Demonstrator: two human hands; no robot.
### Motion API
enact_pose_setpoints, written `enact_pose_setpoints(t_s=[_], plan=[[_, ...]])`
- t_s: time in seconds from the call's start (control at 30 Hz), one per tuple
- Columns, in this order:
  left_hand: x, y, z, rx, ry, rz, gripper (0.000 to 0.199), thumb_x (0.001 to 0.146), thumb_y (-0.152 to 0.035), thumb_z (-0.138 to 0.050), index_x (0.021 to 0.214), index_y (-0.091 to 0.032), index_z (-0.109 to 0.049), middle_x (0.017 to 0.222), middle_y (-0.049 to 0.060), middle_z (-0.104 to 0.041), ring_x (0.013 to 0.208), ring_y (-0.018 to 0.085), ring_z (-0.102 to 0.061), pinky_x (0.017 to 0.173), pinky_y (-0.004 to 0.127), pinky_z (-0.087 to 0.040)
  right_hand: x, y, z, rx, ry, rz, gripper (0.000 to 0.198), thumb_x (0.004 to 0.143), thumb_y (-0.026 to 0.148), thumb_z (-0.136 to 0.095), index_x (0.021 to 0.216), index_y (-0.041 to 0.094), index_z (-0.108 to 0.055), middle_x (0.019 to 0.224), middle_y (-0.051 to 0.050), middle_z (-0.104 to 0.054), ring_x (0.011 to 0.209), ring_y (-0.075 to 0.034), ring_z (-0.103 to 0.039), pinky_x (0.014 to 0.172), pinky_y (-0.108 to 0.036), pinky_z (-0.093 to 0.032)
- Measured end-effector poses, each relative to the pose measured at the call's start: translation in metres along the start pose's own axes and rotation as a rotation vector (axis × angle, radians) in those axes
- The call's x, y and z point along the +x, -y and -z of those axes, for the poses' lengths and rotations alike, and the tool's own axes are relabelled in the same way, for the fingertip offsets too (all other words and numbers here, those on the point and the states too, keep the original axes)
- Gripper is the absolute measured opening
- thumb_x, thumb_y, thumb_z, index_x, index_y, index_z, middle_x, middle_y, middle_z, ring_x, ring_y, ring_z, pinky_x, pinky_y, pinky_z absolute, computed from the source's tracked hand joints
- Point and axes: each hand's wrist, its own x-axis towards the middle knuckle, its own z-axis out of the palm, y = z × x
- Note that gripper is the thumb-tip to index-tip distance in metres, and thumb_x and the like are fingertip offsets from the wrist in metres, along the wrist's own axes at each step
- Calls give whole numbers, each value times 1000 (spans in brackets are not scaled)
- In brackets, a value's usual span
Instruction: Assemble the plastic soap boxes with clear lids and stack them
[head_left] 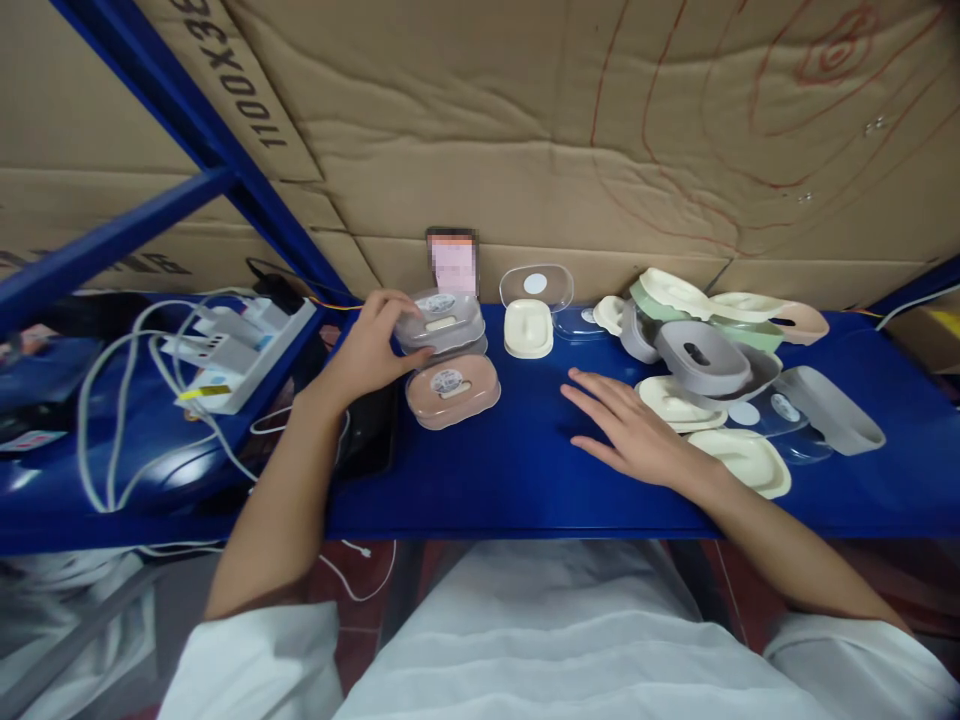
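My left hand (375, 345) is at the left of a small grey plastic box with a clear lid (454, 318), its thumb and fingers curved round the near and far sides. Just in front of that box sits a pink box with a clear lid (454, 390), a round label on top. My right hand (626, 425) is open above the blue table, fingers spread and holding nothing. A cream plastic tray (528, 330) lies between the hands, farther back, and a clear lid (544, 288) leans behind it. Beside the right hand is a cream piece (675, 402).
On the right lies a heap of grey box bodies (701, 357), green trays (757, 333), cream pieces and clear lids. A phone (454, 262) stands against the cardboard wall (525, 180). White cables and a power strip (247, 350) occupy the left, near a blue frame post (225, 180).
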Motion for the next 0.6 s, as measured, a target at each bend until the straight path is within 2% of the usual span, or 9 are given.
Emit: enact_pose_setpoints(t_s=[0.13, 0.2, 0.27, 0.33, 0.43, 0.47, 0.53, 0.6], plan=[[-2, 11, 0, -24, 24, -32, 41, 93, -43, -73, 123, -20, -56, 130, 11, -59, 127, 29, -60, 109, 49, -55, 1, 1, -6, 0, 42, -23, 68, 110, 39, -57, 172, 26, -32, 171, -16, -45, 153, -35, -51, 120, -58, -51], [-2, 13, 2, -26, 36, -50, 42, 95, -43, -73, 125, -19, -57, 131, 12, -59, 128, 29, -60, 109, 51, -55, 2, -2, 0, -9, 51, -25, 62, 110, 38, -57, 168, 26, -41, 167, -15, -51, 149, -35, -55, 119, -58, -52], [-2, 11, 5, -23, 44, -55, 46, 96, -43, -74, 131, -19, -56, 132, 12, -58, 128, 30, -59, 110, 54, -56, 0, -6, 17, -12, 47, -29, 51, 110, 36, -56, 161, 26, -52, 158, -13, -62, 143, -33, -62, 117, -56, -54], [-2, 2, 9, -7, 32, -71, 48, 98, -42, -72, 137, -20, -55, 139, 12, -56, 133, 32, -57, 114, 59, -54, -11, -9, 44, -18, 13, -95, 40, 111, 37, -55, 149, 27, -63, 146, -10, -71, 134, -31, -68, 115, -53, -55], [-4, -27, 12, 57, -27, -118, 37, 105, -35, -65, 138, -21, -57, 148, 11, -53, 138, 35, -54, 119, 64, -50, -51, -8, 86, -89, -48, -351, 28, 111, 43, -52, 122, 27, -72, 125, -10, -80, 115, -32, -76, 101, -52, -61], [-5, -40, 10, 80, -46, -138, 32, 106, -31, -62, 136, -21, -58, 147, 11, -55, 136, 34, -56, 117, 62, -51, -69, -6, 96, -127, -14, -455, 28, 111, 46, -51, 115, 27, -71, 118, -10, -81, 109, -34, -78, 94, -53, -62], [-11, -70, 4, 100, -74, -243, 22, 107, -27, -63, 128, -20, -62, 137, 11, -64, 128, 30, -63, 112, 53, -56, -109, -3, 103, -175, 84, -637, 31, 109, 54, -50, 112, 29, -70, 114, -10, -82, 102, -36, -79, 84, -55, -64], [-19, -102, -7, 77, 31, -405, 18, 107, -23, -62, 124, -21, -65, 131, 10, -70, 121, 27, -67, 105, 46, -58, -144, 4, 94, -159, 182, -740, 31, 109, 54, -51, 117, 32, -71, 118, -11, -82, 102, -38, -81, 81, -57, -67]])
